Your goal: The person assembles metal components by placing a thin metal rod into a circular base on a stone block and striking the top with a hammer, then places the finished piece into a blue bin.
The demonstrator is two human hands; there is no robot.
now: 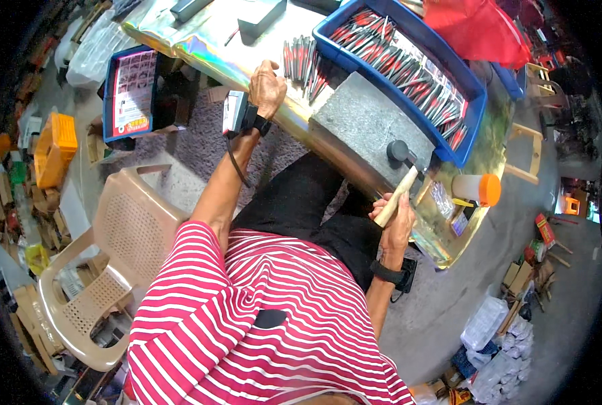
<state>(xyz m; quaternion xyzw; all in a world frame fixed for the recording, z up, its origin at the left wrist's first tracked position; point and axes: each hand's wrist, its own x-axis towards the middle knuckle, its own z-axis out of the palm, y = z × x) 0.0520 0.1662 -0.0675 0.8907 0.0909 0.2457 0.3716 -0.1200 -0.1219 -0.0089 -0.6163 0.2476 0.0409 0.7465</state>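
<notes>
My right hand [398, 219] is wrapped round the pale handle of a hammer [403, 189]. The hammer's round black head lies over the near right part of a grey block [368, 121]. My left hand [267, 88] is at the table's near edge with its fingers curled in. What they hold, if anything, is hidden. Just right of it, a row of slim red, black and silver pieces [303, 61] lies on the table. Behind the block, a blue tray [475, 111] holds many more of these pieces, too small to name exactly.
The table has a shiny gold cover [179, 30]. Right of the block stands a jar with an orange lid [488, 190]. Dark boxes [260, 23] sit at the far left. A beige plastic chair [139, 216] and an orange crate [56, 150] stand on my left.
</notes>
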